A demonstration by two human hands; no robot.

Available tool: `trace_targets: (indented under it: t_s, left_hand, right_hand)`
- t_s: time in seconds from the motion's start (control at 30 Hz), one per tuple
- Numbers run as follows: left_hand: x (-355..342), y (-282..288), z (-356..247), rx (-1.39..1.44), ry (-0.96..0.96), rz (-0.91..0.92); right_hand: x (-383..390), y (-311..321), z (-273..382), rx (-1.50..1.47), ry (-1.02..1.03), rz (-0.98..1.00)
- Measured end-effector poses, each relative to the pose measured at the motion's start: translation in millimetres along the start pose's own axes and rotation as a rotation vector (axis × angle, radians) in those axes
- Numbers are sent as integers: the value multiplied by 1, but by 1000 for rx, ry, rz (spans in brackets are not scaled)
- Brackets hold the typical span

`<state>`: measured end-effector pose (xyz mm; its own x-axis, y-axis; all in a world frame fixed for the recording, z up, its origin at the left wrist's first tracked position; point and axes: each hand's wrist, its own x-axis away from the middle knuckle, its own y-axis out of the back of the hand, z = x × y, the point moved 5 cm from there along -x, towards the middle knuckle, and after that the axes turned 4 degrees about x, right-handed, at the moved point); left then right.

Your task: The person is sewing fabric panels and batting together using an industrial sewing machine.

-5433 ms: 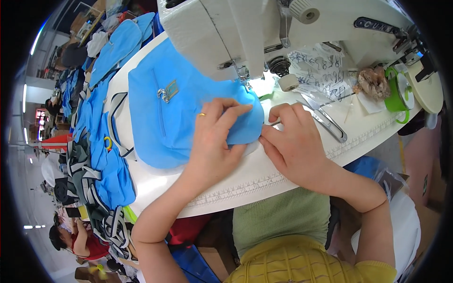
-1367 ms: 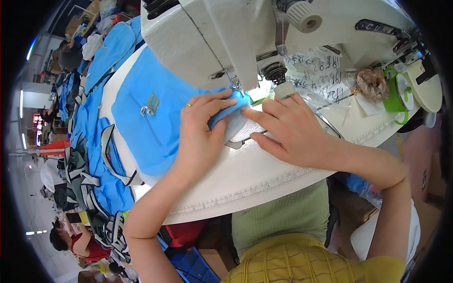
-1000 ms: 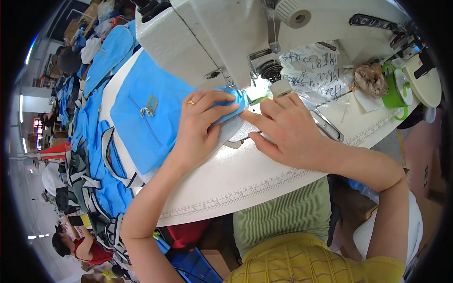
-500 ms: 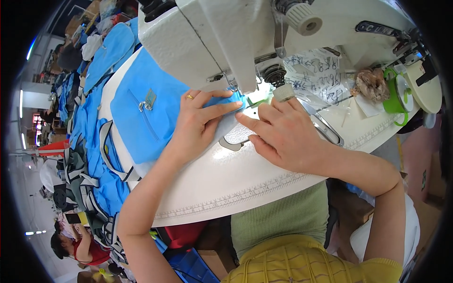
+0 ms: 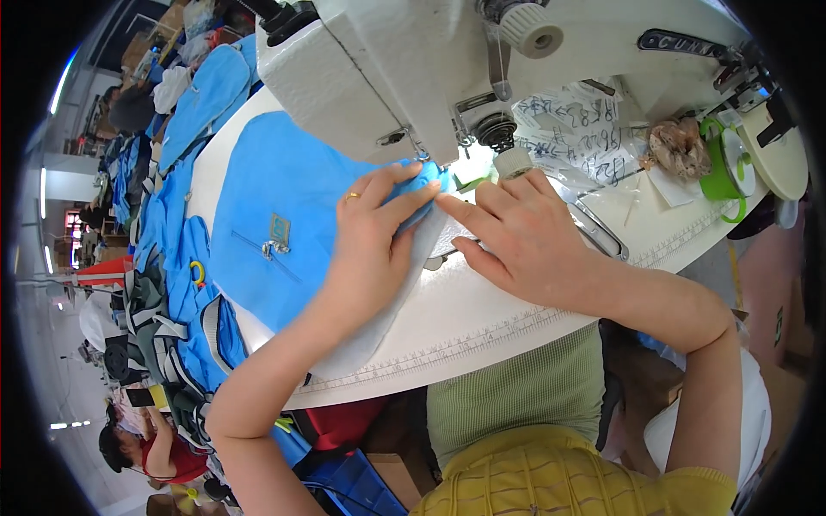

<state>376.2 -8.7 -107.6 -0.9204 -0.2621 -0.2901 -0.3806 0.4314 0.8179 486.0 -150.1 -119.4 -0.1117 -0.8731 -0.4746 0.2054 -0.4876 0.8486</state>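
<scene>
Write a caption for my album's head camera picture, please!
Two hands at the edge of blue fabric, under a white sewing machine.

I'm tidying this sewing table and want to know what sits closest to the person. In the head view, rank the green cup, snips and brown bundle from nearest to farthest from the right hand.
From the right hand:
1. Snips: just to its right.
2. Brown bundle: farther right and back.
3. Green cup: right of the bundle.

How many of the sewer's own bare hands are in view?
2. The bare left hand lies on the sky-blue fabric piece by the white sewing machine; the bare right hand is beside the fabric's right edge. Neither is hidden.
</scene>
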Motion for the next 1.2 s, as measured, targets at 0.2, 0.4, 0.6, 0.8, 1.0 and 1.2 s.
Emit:
trace_targets:
  t_s: [0.2,0.4,0.6,0.8,1.0,1.2]
  left_hand:
    - [-21,15,-2,23,10,51]
    - [-19,11,3,53,-104,188]
    - [-17,8,6,27,-150,205]
    - [-13,0,9,69,-126,150]
    - [-8,-7,-4,70,-32,13]
    - [-4,-12,-10,146,47,-116]
  right_hand:
    - [-1,0,0,1,8,29]
    - [-1,-2,2,56,40,46]
    - [-2,-2,4,95,70,51]
    - [0,-1,3,75,80,24]
    - [-1,3,-2,-16,22,-22]
    - [1,3,-10,-29,-20,-24]
